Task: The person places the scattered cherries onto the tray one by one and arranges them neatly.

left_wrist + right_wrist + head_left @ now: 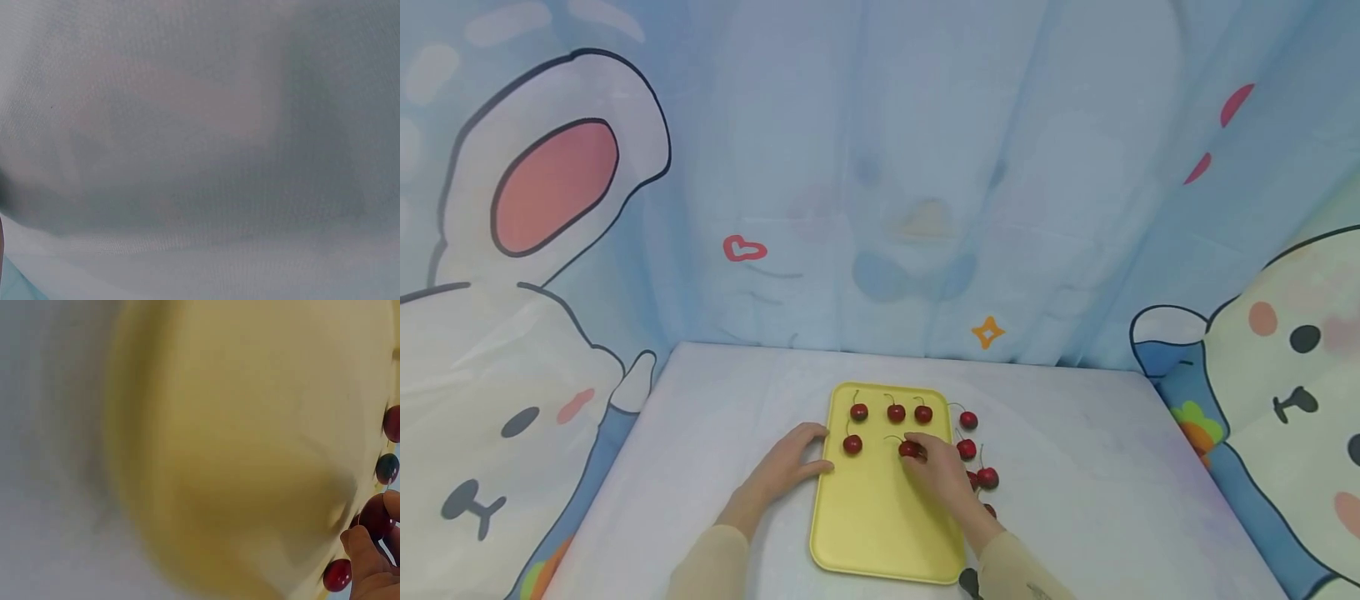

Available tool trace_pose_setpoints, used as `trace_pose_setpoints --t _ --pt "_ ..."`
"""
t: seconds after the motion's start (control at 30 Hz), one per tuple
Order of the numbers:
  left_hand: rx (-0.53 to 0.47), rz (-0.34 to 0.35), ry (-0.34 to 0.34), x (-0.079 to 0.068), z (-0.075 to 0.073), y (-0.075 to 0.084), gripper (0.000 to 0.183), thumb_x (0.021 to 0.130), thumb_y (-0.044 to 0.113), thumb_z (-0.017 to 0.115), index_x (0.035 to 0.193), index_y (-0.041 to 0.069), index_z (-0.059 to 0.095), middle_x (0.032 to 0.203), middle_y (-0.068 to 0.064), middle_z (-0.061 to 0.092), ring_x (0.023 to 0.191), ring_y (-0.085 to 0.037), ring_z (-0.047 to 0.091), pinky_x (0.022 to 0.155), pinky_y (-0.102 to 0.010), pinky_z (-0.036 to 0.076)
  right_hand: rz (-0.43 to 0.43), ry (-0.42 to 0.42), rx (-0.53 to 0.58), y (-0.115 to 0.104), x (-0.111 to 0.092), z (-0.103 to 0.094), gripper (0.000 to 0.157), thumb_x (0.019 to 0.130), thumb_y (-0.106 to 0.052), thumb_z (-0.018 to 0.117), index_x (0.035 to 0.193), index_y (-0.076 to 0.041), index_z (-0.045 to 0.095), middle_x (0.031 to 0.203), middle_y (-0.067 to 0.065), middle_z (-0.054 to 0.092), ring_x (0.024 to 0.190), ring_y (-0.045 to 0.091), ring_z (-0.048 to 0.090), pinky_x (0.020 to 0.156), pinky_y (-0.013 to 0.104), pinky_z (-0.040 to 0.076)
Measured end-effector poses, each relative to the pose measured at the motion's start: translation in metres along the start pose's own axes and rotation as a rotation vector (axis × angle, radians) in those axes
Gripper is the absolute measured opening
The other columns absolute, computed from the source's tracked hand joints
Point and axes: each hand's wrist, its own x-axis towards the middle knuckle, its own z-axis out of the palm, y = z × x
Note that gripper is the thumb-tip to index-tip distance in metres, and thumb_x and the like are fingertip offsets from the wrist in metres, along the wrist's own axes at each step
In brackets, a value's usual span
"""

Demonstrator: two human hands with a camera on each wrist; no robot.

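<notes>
A yellow tray (880, 525) lies on the table in the head view. My right hand (942, 475) is over it and pinches a dark red cherry (908, 449) between thumb and fingers, its thin stem pointing left. The right wrist view shows this pinched cherry (375, 517) close to the tray surface. Three cherries, among them a middle one (896, 412), form a row at the tray's far end, and one more cherry (852, 444) sits below the left one. My left hand (782, 462) rests at the tray's left edge, thumb and fingertips touching the rim.
Several loose cherries, such as a stemmed one (988, 477), lie just right of the tray, some partly behind my right hand. A small black object (970, 582) is beside my right sleeve. A printed curtain (925, 167) hangs behind the white tabletop (1120, 500).
</notes>
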Motion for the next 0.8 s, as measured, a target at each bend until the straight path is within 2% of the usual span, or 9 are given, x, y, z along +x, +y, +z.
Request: trace_pose_setpoints --t 0.23,0.47,0.8 --pt "-0.008 -0.027 -0.006 -0.001 0.001 0.0 0.053 0.087 0.031 0.075 0.13 0.007 0.055 0.132 -0.006 0.055 0.129 -0.025 0.048 0.113 -0.041 0.037 -0.086 0.008 -0.043 -0.005 0.008 0.012 0.033 0.085 -0.007 0.073 0.117 -0.003 0.069 0.11 0.013 0.07 0.1 0.028 0.065 0.086 0.041 0.056" --pt "-0.008 -0.019 -0.006 0.0 0.001 0.0 0.054 0.087 0.031 0.075 0.13 0.006 0.055 0.132 -0.007 0.056 0.129 -0.026 0.048 0.112 -0.041 0.037 -0.099 -0.003 -0.047 -0.012 0.013 0.019 0.033 0.085 -0.007 0.073 0.117 0.0 0.068 0.111 0.014 0.069 0.104 0.03 0.065 0.09 0.043 0.055" --pt "-0.001 -0.018 -0.001 0.0 0.001 -0.001 0.054 0.087 0.032 0.074 0.13 0.006 0.055 0.133 -0.007 0.055 0.129 -0.026 0.048 0.112 -0.042 0.037 -0.095 -0.004 -0.121 -0.017 0.015 0.022 0.034 0.085 -0.007 0.074 0.117 0.0 0.068 0.111 0.015 0.069 0.106 0.032 0.065 0.091 0.044 0.054"
